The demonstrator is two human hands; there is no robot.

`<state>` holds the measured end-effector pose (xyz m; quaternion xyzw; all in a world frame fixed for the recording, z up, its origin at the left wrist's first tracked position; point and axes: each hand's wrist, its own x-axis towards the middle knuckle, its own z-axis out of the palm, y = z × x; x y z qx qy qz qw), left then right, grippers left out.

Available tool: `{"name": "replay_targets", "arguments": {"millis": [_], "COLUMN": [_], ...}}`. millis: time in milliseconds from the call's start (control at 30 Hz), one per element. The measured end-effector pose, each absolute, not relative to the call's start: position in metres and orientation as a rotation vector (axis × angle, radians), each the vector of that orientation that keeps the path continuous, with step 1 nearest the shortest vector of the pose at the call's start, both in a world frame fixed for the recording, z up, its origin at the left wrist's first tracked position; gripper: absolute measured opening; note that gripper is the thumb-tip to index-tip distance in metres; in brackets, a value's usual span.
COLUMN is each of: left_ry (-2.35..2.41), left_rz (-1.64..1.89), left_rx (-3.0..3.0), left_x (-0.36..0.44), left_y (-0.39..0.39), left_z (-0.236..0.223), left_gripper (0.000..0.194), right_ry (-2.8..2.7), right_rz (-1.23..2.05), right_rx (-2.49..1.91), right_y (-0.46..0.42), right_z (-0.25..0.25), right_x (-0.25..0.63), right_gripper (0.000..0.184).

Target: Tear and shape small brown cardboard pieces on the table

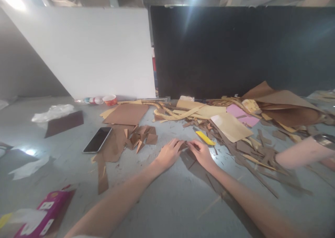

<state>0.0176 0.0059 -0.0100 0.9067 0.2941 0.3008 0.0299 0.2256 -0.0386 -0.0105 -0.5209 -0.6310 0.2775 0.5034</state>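
Observation:
Over the middle of the grey table, my left hand (169,153) and my right hand (202,153) meet with fingertips pinched on a small brown piece (184,146). Much of that piece is hidden by the fingers. Just beyond my right hand lies a yellow utility knife (205,138). To the left of my left hand is a loose heap of small folded brown pieces (140,136), some shaped like triangles. A larger brown sheet (115,149) extends under and beside that heap.
A phone (97,140) lies on the left, with a magenta packet (52,206) nearer me. Brown offcuts (243,147), a beige sheet (231,127) and a pink sheet (243,115) cover the right. A pale pink tumbler (300,151) lies at far right. Behind stands a red-rimmed bowl (110,99).

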Motion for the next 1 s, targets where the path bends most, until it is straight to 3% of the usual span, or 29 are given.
{"name": "replay_targets", "arguments": {"millis": [1000], "left_ry": [0.884], "left_rz": [1.067], "left_rx": [2.891], "left_x": [0.0196], "left_y": [0.0072], "left_z": [-0.0073], "left_gripper": [0.033], "right_ry": [-1.52], "right_rz": [0.531], "right_rx": [-1.221], "right_y": [-0.0426], "right_z": [-0.0058], "right_x": [0.2255], "right_gripper": [0.031]}}
